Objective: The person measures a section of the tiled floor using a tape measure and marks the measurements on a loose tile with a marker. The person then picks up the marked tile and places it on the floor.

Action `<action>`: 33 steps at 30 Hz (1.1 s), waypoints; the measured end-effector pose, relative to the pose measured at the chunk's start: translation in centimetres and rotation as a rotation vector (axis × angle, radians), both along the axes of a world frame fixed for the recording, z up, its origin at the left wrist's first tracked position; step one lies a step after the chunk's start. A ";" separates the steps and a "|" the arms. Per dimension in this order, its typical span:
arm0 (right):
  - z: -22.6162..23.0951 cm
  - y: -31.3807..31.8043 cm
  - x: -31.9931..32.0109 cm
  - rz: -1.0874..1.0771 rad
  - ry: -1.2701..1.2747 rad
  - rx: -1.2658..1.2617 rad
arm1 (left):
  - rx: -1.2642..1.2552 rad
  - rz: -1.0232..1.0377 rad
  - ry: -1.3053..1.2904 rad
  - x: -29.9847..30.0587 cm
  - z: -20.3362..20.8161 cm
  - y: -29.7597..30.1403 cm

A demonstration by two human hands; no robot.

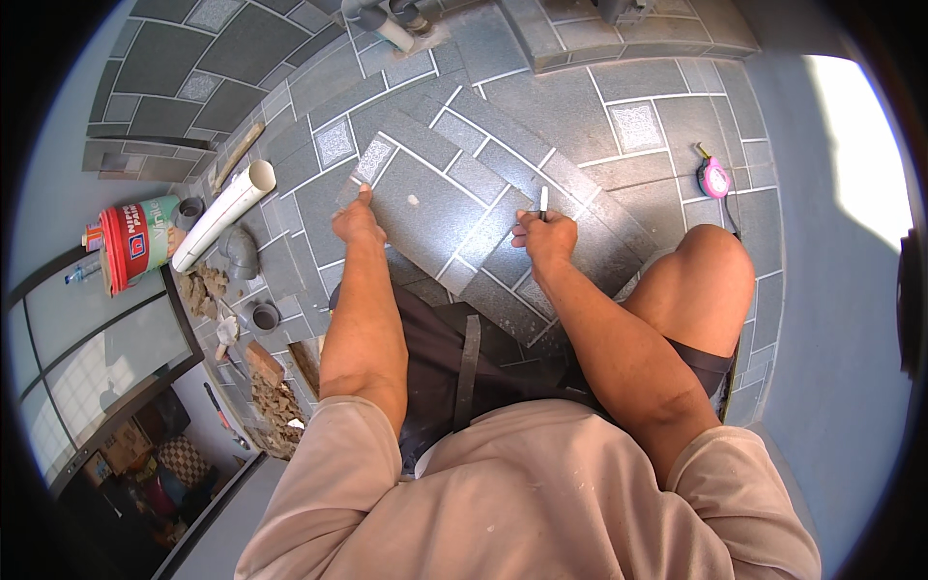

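A large grey tile [425,208] with a printed pattern of slabs and white lines lies slantwise on a similar tile [604,227], whose edge shows to its right. My left hand [360,224] is closed at the upper tile's left edge, thumb on top; the other fingertips are partly hidden. Over the right part of the tiles, my right hand [551,244] grips a marker [543,199] with a white upper end pointing away from me. A small pale fleck [414,200] rests on the upper tile.
A pink tape measure [714,179] lies at the right. On the left are a white pipe [227,215], a paint bucket [145,242], a grey pipe elbow [239,249], a trowel [227,332], mortar lumps [201,290] and a brick piece [264,362]. A raised step [638,48] borders the far side.
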State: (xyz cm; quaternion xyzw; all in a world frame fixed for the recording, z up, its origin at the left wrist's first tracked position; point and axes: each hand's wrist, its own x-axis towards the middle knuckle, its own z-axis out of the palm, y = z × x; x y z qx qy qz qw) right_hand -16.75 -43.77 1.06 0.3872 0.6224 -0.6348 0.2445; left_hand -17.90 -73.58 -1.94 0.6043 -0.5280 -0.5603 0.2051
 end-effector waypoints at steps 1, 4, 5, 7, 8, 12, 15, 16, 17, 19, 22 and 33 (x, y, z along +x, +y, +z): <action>0.0 0.0 0.0 -0.001 -0.006 0.001 | 0.003 0.005 -0.001 0.0 -0.2 -0.2; -0.2 -0.1 0.0 -0.022 0.022 -0.003 | 0.026 -0.035 0.029 0.3 -0.7 -0.9; -0.1 -0.1 0.0 -0.027 0.021 -0.006 | 0.025 -0.030 0.032 0.3 -0.9 -1.0; -0.2 -0.1 0.0 -0.038 0.019 -0.011 | 0.025 -0.021 0.037 0.4 -1.1 -1.0; -0.2 -0.1 0.0 -0.036 0.015 -0.011 | 0.021 -0.012 0.022 0.3 -1.1 -0.8; -0.5 0.0 0.1 -0.035 0.021 -0.026 | -0.001 0.009 -0.008 0.1 -0.8 -0.4; 0.0 -0.1 -0.1 -0.016 0.000 -0.004 | 0.012 -0.013 0.010 0.1 -0.3 -0.1; 0.2 0.0 -0.1 -0.006 -0.013 0.010 | 0.020 -0.025 0.019 0.3 -0.3 -0.3; 0.1 -0.1 -0.1 -0.010 -0.006 -0.003 | 0.002 -0.018 0.019 0.3 -0.4 -0.6; -0.1 -0.1 0.0 -0.020 0.006 -0.023 | -0.029 -0.007 0.017 0.2 -0.5 -0.6; -0.5 0.0 0.1 -0.012 0.015 -0.032 | -0.032 0.014 -0.019 0.0 -0.4 -0.3; -0.4 0.2 0.0 -0.001 0.022 -0.025 | -0.023 0.008 0.001 -0.1 -0.1 -0.2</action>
